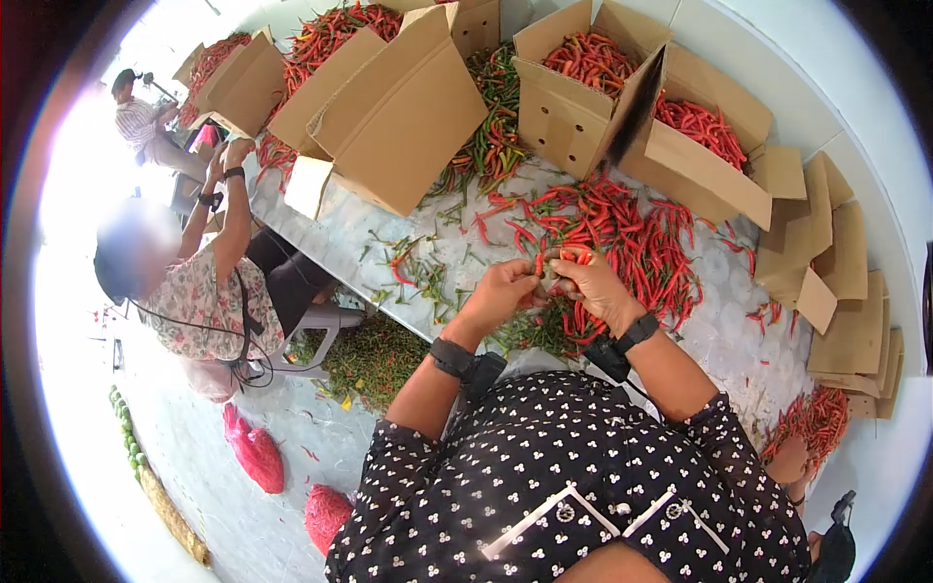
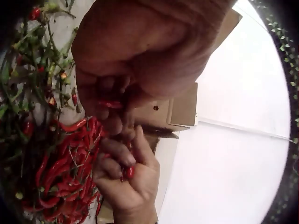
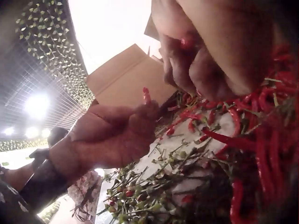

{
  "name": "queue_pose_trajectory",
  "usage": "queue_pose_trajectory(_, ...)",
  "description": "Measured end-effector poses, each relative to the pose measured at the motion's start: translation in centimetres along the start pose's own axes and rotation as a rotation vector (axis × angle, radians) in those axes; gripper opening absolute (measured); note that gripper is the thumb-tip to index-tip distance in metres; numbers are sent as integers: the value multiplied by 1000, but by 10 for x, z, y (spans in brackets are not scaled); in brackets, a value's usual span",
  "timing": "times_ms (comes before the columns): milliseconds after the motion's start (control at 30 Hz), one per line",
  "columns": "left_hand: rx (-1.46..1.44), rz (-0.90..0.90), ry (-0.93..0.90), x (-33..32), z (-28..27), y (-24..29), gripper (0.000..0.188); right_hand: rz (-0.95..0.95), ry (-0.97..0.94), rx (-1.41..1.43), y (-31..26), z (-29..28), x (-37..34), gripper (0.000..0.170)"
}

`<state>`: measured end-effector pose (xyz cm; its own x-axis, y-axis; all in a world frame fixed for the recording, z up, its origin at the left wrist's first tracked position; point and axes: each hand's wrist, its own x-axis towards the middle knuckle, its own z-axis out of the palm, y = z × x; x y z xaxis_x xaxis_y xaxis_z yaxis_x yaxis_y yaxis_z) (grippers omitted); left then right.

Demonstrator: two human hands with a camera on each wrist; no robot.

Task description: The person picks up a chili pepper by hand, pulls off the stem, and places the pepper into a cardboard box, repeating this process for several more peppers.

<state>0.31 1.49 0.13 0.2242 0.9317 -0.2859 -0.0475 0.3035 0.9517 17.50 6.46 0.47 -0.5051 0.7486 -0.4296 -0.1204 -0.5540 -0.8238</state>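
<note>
Looks mid-job from here. Left hand (image 1: 507, 293) has a narrow grip, pinching one red chili (image 1: 539, 263); right hand (image 1: 599, 290) holds a few more red chilies (image 1: 581, 255), fingers curled round them. Both work above the table (image 1: 345, 231). Done so far, I'd judge: green stems (image 1: 418, 264) litter 9 o'clock, and the box (image 1: 556, 115) at 12 and the carton (image 1: 671, 173) near 1 o'clock hold red chilies. Left, probably: the mixed green-and-red heap (image 1: 491, 112) at 11 o'clock, plus what's in hand. The loose red pile (image 1: 641, 238) at 2 o'clock could be finished or waiting; can't tell.
</note>
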Motion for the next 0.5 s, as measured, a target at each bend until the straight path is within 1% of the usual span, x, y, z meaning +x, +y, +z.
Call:
queue_pose_trajectory(67,-201,-55,64,6,-11,-11,9,15,77,62,1,-6,-2,5)
queue_pose_trajectory(100,-199,-55,63,9,-16,-15,9,13,77,63,2,-10,-2,5)
queue_pose_trajectory(167,-359,-22,237,19,-27,-20,7,14,80,102,4,-18,-3,8)
queue_pose_trajectory(200,-357,-21,234,24,-30,-20,7,11,81,103,3,-16,-3,8)
queue_pose_trajectory(267,274,81,382,37,-37,-18,6,73,181,51,2,-11,-4,11)
queue_pose_trajectory(300,274,82,383,42,-36,-15,6,72,181,50,3,-11,-4,11)
queue_pose_trajectory(367,861,453,544,52,-30,-9,7,77,114,39,5,-11,-1,14)
queue_pose_trajectory(400,861,454,544,58,-29,-9,7,76,114,38,6,-11,-1,14)
queue_pose_trajectory(467,1226,431,438,65,-28,-10,17,75,100,-1,7,-11,0,14)
queue_pose_trajectory(500,1224,435,438,67,-27,-10,17,72,103,-3,6,-11,-1,14)
